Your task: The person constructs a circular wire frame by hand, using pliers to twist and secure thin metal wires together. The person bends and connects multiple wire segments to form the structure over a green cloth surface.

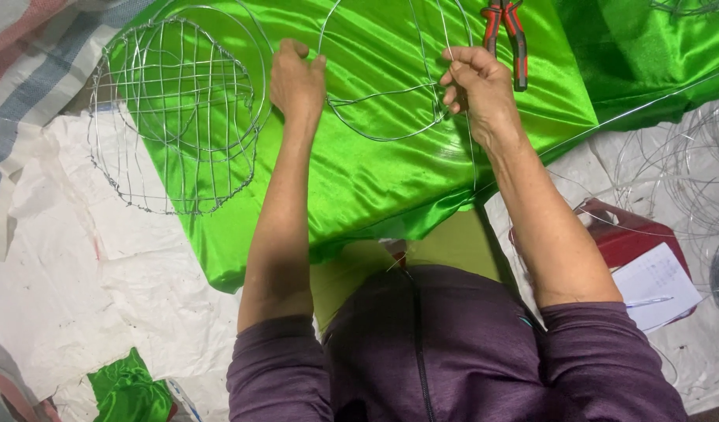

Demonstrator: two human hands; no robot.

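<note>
My left hand (297, 82) pinches the left side of a thin wire ring (383, 137) that lies over shiny green satin cloth (375, 180). My right hand (477, 82) grips the ring's right side together with a loose strand of wire that trails down past my forearm. A cross wire spans the ring between my two hands. Both sleeves are purple and pushed up.
A finished round wire cage frame (180, 117) rests at the left on the cloth's edge. Red-handled pliers (512, 35) lie at the top, right of my right hand. A red box with paper (649, 258) and coils of wire (688, 180) sit at the right on white sheeting.
</note>
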